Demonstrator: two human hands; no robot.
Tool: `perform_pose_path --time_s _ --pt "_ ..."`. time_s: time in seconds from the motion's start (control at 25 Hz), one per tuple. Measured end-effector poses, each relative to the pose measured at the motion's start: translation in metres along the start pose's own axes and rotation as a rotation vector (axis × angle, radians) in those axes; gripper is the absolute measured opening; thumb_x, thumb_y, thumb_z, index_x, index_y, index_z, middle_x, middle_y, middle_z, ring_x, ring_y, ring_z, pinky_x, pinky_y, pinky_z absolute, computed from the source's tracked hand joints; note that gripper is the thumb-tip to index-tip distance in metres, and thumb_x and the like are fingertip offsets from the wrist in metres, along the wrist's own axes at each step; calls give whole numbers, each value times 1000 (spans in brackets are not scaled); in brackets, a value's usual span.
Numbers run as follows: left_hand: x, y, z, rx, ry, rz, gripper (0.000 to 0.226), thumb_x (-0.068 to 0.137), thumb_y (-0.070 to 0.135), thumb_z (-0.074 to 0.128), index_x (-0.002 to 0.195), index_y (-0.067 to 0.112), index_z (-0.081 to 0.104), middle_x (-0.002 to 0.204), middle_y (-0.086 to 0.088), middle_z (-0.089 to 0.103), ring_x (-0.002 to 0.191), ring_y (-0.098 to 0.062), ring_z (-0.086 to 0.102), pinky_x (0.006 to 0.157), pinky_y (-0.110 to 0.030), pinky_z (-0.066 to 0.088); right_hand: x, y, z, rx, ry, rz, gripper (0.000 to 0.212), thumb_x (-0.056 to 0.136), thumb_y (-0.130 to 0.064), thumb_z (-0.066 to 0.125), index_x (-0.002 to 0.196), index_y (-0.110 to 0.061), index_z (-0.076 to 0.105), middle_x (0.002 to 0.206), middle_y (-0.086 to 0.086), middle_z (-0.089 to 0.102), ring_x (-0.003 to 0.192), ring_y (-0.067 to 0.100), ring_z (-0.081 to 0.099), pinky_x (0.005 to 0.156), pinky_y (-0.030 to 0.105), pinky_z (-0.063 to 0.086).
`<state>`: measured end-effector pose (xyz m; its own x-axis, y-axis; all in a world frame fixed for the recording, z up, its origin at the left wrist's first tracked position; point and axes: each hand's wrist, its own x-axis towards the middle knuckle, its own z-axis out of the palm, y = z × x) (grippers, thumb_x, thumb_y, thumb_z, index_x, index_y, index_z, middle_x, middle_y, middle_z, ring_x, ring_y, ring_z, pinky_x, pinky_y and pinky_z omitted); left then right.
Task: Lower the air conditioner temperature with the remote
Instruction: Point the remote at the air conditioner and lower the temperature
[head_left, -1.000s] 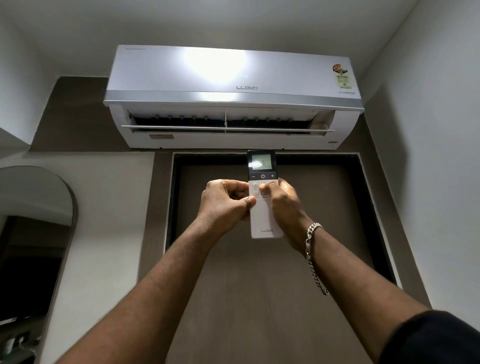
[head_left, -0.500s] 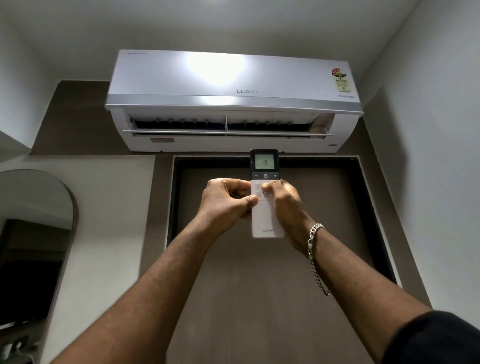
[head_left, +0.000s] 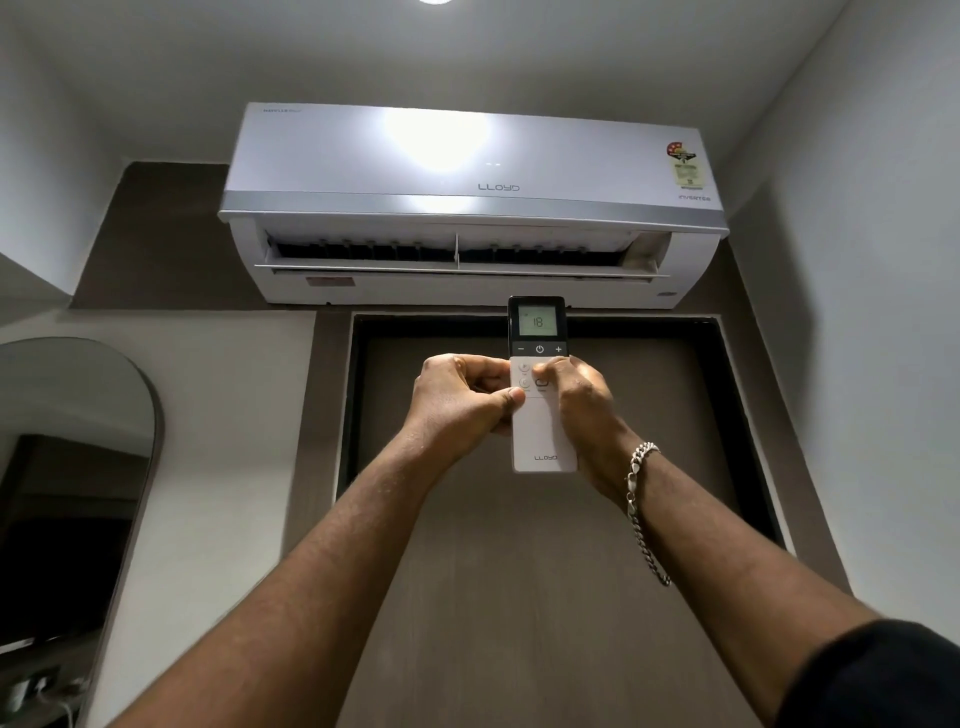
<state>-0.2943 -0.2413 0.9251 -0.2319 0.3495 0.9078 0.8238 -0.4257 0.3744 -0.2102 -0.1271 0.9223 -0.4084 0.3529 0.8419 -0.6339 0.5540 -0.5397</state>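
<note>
A white remote (head_left: 543, 436) with a black top and lit display reading 18 is held upright, pointed up at the white wall air conditioner (head_left: 467, 202), whose louvre is open. My left hand (head_left: 460, 402) grips the remote's left side, thumb on its left edge. My right hand (head_left: 582, 400) wraps its right side, thumb lying on the white buttons just below the black minus, power and plus row. A chain bracelet hangs on my right wrist.
A dark brown door (head_left: 535, 519) in a dark frame stands right behind the remote, under the air conditioner. An arched mirror (head_left: 72, 493) hangs on the left wall. A plain wall (head_left: 872, 364) closes the right side.
The view has dropped slightly, so the air conditioner sits lower in frame. The remote's display went from 19 to 18. Both hands keep the same grip.
</note>
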Motion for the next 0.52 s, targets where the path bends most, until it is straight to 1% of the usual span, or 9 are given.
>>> perform_pose_path --time_s 0.2,0.32,0.44,0.52 --pt "-2 -4 4 -7 25 -26 27 79 13 74 103 5 68 104 -16 74 93 -25 74 73 -39 63 0 -2 0 -18 18 14 14 96 -32 45 90 -22 52 79 4 63 62 15 64 44 20 51" --pt "-3 -4 7 -9 43 -35 29 78 13 75 105 3 69 102 -16 74 93 -25 74 74 -43 62 -1 -3 1 -2 50 20 19 93 -39 51 91 -20 54 80 4 66 62 16 66 45 21 51" --pt "-3 -4 9 10 49 -11 28 78 15 75 104 5 69 102 -15 74 91 -24 74 74 -42 62 0 -6 1 -21 98 14 22 90 -43 55 86 -22 54 79 3 68 62 16 67 46 22 51" --pt "-4 -3 10 24 52 7 25 79 15 74 102 8 70 101 -14 75 91 -24 74 73 -41 62 1 -8 0 -44 122 10 22 89 -44 57 84 -23 54 79 4 68 64 18 67 49 25 52"
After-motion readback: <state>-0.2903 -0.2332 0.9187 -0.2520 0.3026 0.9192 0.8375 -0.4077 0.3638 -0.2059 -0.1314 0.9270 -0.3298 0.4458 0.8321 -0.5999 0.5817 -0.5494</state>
